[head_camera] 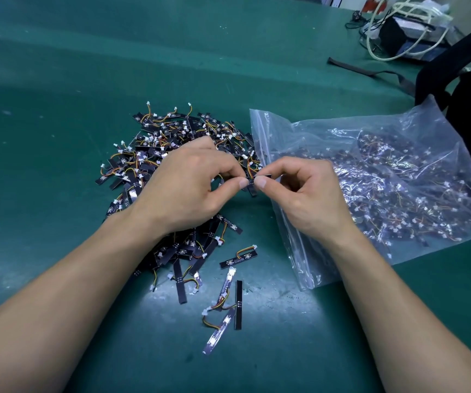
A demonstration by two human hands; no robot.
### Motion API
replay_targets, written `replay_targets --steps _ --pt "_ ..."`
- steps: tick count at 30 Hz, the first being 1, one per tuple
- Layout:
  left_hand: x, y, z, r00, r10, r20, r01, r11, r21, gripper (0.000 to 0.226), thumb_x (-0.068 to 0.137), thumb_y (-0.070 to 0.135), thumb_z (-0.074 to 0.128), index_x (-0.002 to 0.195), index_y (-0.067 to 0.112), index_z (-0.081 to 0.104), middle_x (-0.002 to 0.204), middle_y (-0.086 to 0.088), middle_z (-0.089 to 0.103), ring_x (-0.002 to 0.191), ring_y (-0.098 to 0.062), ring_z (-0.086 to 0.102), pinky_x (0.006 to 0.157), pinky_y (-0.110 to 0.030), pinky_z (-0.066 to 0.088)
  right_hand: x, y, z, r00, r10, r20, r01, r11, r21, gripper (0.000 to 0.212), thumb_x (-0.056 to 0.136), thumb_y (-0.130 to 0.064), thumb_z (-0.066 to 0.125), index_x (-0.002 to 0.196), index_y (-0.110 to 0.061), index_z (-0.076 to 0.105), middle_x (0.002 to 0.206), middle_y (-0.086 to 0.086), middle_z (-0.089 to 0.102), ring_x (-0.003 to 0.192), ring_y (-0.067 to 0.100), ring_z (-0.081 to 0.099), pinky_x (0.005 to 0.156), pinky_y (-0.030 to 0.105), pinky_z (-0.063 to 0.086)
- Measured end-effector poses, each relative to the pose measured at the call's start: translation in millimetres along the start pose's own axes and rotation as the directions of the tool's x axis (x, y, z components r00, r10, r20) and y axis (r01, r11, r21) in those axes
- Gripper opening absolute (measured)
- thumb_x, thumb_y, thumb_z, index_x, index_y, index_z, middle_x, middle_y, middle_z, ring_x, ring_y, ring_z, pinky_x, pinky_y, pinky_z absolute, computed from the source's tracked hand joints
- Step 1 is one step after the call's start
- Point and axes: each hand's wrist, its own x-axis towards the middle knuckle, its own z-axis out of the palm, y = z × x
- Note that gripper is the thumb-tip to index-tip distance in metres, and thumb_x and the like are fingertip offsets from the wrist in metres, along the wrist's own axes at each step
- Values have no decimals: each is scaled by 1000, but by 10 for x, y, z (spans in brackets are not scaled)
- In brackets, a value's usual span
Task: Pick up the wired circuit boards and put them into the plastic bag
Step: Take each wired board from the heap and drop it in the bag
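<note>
- Pinching one wired circuit board, the fingers of the left hand and right hand grip its ends, long axis running hand to hand.
- Mouth of the plastic bag lies just right, beneath the right hand.

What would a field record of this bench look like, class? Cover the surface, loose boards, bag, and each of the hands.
Surface: green mat
Loose boards: pile of wired circuit boards left of the bag; stray boards nearer the person
Bag: clear plastic bag, lying flat, already holding many boards
Left hand: pinches a small black board
Right hand: pinches the same board, at the bag's zip edge
</note>
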Motion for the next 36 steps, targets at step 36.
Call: replay_targets --steps 36 --pt "-14 -16 -22 999 13 -31 -13 1000 16 13 90 28 66 86 19 73 75 7 66 81 -18 53 70 -41 50 -33 -19 35 998 -60 -27 57 993 -101 11 86 -18 75 81 -27 71 54 -28 53 44 4 39 50 10 29"
